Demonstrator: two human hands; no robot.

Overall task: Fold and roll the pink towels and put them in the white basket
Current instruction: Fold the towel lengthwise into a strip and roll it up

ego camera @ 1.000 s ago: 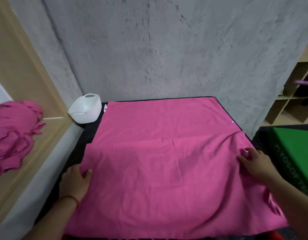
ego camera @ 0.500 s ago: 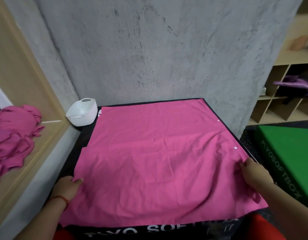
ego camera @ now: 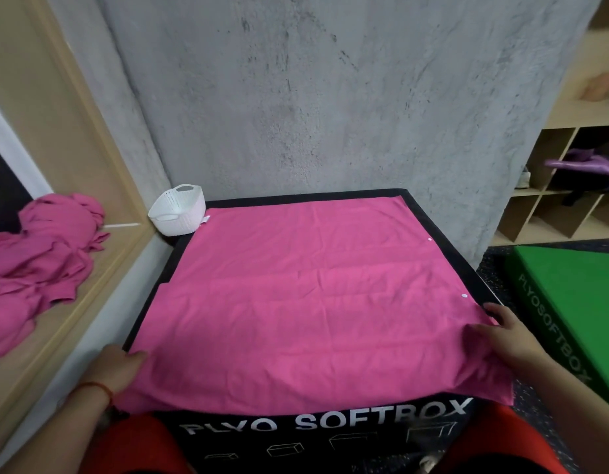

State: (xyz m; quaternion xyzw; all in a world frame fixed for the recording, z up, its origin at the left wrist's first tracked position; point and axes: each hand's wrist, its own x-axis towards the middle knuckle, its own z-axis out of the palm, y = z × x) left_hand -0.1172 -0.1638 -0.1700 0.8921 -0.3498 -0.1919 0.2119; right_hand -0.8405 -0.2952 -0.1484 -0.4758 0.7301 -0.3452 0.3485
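- Pink towel [ego camera: 313,302] lay spread flat over the top of the black box [ego camera: 330,449], covering nearly all of it; near edge hung a bit over the front, just above the white lettering.
- Left hand [ego camera: 120,367] was at the towel's near-left edge: thumb on top of the cloth, fingers tucked out of sight, pinching the edge.
- Thin red band [ego camera: 97,388] sat on that wrist.
- Right hand [ego camera: 505,333] was at the near-right corner, thumb on top and fingers curled round the edge, pinching the cloth w/ a small ridge raised beside it.
- 2 small white dots [ego camera: 464,295] showed along the towel's right edge.
- White basket [ego camera: 178,210] stood upright at the box's far-left corner, just beside the towel's far corner, against the grey wall [ego camera: 330,97]; couldn't see inside.
- Pile of pink towels [ego camera: 39,261] lay crumpled on the wooden ledge [ego camera: 101,302] at left, well apart from the basket.
- Green box [ego camera: 570,295] sat on the floor at right, wooden shelves [ego camera: 552,213] behind it.
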